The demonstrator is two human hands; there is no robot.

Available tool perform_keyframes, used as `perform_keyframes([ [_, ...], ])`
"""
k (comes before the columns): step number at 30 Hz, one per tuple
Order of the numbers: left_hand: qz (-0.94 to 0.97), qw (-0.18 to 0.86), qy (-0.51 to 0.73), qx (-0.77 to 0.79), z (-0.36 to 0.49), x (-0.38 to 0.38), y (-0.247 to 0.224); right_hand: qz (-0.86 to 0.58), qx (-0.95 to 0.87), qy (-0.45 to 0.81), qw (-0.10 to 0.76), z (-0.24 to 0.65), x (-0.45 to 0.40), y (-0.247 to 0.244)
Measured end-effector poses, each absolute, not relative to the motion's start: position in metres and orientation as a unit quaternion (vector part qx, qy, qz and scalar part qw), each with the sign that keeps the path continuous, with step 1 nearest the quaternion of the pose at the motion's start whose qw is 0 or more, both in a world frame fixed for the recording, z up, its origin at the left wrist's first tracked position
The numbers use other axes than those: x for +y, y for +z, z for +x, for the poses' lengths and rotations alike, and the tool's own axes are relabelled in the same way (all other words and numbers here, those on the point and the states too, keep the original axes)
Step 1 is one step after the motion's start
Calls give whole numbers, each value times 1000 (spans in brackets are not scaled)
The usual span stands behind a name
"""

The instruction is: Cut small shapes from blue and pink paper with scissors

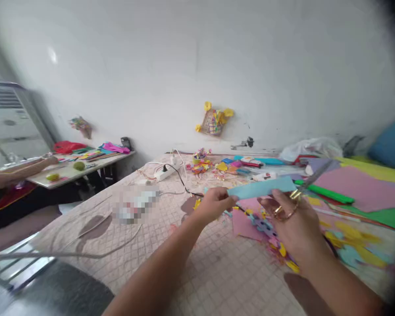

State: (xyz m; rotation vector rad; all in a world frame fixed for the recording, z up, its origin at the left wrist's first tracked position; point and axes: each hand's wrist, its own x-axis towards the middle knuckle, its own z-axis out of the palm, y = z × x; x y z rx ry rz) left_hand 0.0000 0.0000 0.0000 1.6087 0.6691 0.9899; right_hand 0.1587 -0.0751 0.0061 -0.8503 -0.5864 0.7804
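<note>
A light blue paper strip (262, 188) is stretched between my two hands above the table. My left hand (216, 203) pinches its left end, fingers closed. Scissors (296, 193) with gold-coloured handles hang in my right hand (294, 221), their blades pointing up and to the right. The thumb of that hand also presses on the right end of the strip. Pink paper (246, 226) and a blue-grey flower-like paper piece (263, 224) lie beneath, partly hidden by my right hand.
Coloured sheets (352, 188) and yellow scraps (355, 239) cover the right side. A power strip (166, 171) with cables stands at the back left. A white cable (85, 254) crosses the front left. Another person's arm (23, 169) rests near a second table (66, 177).
</note>
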Motion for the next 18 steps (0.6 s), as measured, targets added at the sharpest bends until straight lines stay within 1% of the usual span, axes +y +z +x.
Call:
perform_keyframes([
  [2, 664, 540, 435, 279, 1, 1, 2, -376, -274, 361, 808, 158, -73, 1],
  [4, 646, 549, 456, 271, 1, 1, 5, -389, -320, 355, 787, 158, -73, -3],
  [6, 618, 565, 480, 261, 2, 0, 9, -436, -415, 345, 720, 157, -74, -6],
  [9, 580, 593, 505, 237, 0, -2, 16, -516, -566, 297, 571, 156, -77, -8],
  [11, 564, 605, 516, 224, -2, -4, 20, -553, -627, 252, 487, 154, -79, -8],
  [15, 543, 607, 539, 211, -2, -7, 25, -602, -685, 179, 369, 155, -81, -5],
  [18, 545, 608, 540, 206, 2, -9, 24, -617, -704, 159, 314, 157, -84, -2],
])
